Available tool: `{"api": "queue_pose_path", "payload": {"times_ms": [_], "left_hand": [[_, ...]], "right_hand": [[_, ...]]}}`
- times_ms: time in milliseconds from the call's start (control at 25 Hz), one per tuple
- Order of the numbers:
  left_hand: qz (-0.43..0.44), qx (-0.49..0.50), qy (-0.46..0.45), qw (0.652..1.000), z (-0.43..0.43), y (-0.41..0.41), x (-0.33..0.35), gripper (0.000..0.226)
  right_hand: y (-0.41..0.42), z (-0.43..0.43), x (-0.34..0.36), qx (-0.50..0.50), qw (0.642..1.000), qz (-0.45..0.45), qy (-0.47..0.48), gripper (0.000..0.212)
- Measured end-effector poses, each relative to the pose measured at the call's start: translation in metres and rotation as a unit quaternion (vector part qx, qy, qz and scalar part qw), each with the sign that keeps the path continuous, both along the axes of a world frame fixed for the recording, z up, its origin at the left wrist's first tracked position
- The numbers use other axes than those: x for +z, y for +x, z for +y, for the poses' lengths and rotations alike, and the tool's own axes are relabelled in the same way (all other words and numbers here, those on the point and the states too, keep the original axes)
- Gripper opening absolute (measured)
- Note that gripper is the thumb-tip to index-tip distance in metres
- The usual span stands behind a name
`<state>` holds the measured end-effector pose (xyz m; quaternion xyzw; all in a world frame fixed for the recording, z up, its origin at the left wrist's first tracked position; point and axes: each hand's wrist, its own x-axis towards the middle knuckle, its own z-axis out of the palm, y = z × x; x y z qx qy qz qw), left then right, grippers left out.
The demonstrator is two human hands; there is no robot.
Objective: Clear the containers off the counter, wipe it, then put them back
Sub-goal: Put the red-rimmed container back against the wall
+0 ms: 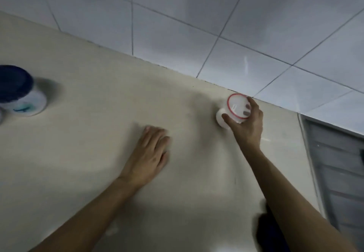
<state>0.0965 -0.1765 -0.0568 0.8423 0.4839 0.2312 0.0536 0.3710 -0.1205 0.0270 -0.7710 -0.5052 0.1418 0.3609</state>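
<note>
A small white jar (221, 118) with a clear, red-rimmed lid stands on the cream counter (88, 153) close to the tiled back wall. My right hand (247, 125) wraps around it from the near right side, thumb on the left of the jar and fingers over the lid. My left hand (151, 153) lies flat on the counter about a hand's width to the left of the jar, fingers together, holding nothing. A white tub with a dark blue lid (20, 91) stands at the far left edge of the view.
Pale tiles with dark grout (216, 15) rise directly behind the counter. The counter's right end (299, 143) drops off to a grey panelled surface (338, 173). A dark shape (269, 230) lies under my right forearm at the near edge.
</note>
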Motion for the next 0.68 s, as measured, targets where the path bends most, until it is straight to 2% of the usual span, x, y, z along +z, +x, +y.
{"api": "queue_pose_path", "payload": {"times_ms": [280,440,680], "left_hand": [[0.049,0.021,-0.011,0.999,-0.001,0.016,-0.014,0.043],[0.066,0.049,-0.050,0.995,0.000,0.015,-0.013,0.048],[0.042,0.064,-0.036,0.996,0.004,0.016,-0.012,0.046]], "right_hand": [[0.086,0.058,-0.026,-0.005,1.000,0.001,-0.001,0.086],[0.104,0.081,-0.034,-0.014,1.000,0.008,0.007,0.086],[0.114,0.086,-0.032,-0.009,1.000,0.003,-0.012,0.098]]}}
